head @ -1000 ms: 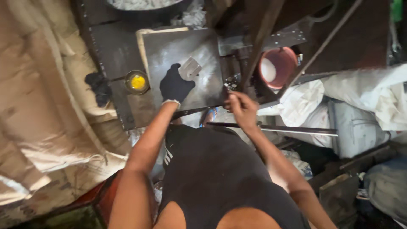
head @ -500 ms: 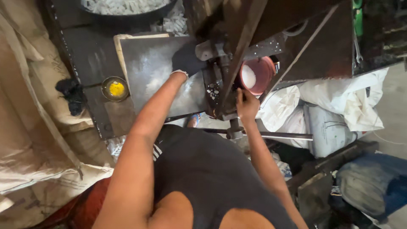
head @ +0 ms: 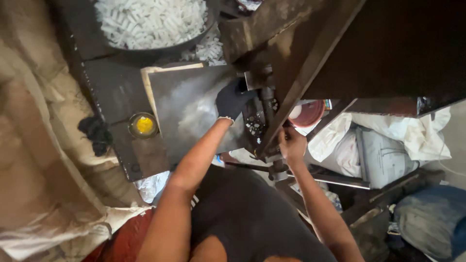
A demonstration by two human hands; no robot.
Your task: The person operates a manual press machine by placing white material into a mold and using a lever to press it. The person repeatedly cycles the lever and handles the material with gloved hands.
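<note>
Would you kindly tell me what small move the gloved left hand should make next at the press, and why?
Probably draw the left hand back onto the grey plate first. Its gloved fingers sit right at the press head, while the right hand is at the lever below.

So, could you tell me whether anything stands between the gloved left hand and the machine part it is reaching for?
Nothing visible does: the left hand in its dark glove already lies against the machine at the metal plate's edge.

open metal plate (head: 189, 111), press frame (head: 291, 73) blocking right
</note>
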